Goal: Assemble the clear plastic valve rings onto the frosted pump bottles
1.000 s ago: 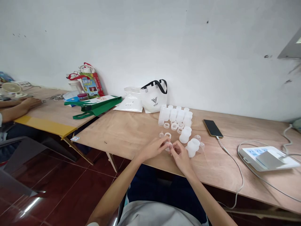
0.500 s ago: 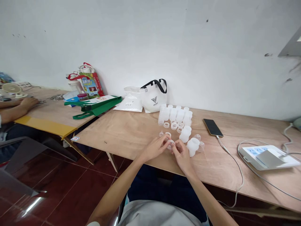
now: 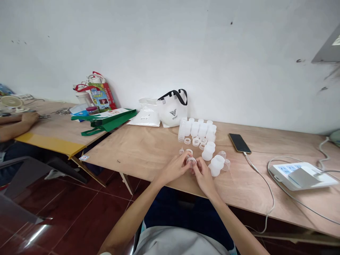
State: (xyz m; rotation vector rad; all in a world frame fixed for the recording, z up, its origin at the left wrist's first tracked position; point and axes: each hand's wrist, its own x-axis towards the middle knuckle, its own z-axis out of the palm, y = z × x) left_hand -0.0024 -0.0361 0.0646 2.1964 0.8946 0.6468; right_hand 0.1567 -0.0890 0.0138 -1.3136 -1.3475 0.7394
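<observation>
Between my two hands is a translucent white bottle collar ring (image 3: 191,160), with something clear in its middle that I cannot make out. My left hand (image 3: 178,166) pinches it from the left, and the fingers of my right hand (image 3: 202,173) close on its right side. Just beyond my left fingertips lie a clear bottle teat (image 3: 181,151) and another white ring (image 3: 189,151), partly hidden. To the right of my hands stand two frosted white bottles, the nearer bottle (image 3: 216,165) and one behind it (image 3: 208,151). Clear domed caps (image 3: 226,164) rest beside the nearer one.
Several frosted bottles (image 3: 202,129) stand in rows farther back, with loose rings (image 3: 196,141) before them. A white tote bag (image 3: 172,112) and a plastic packet (image 3: 147,115) are by the wall. On the right lie a phone (image 3: 239,143) and a white device (image 3: 302,175) with cables. A co-worker's hand (image 3: 30,117) is far left.
The ring in my hands has tilted flatter, and my fingers have shifted around it. The view has moved slightly; the bottles and loose parts stay in place.
</observation>
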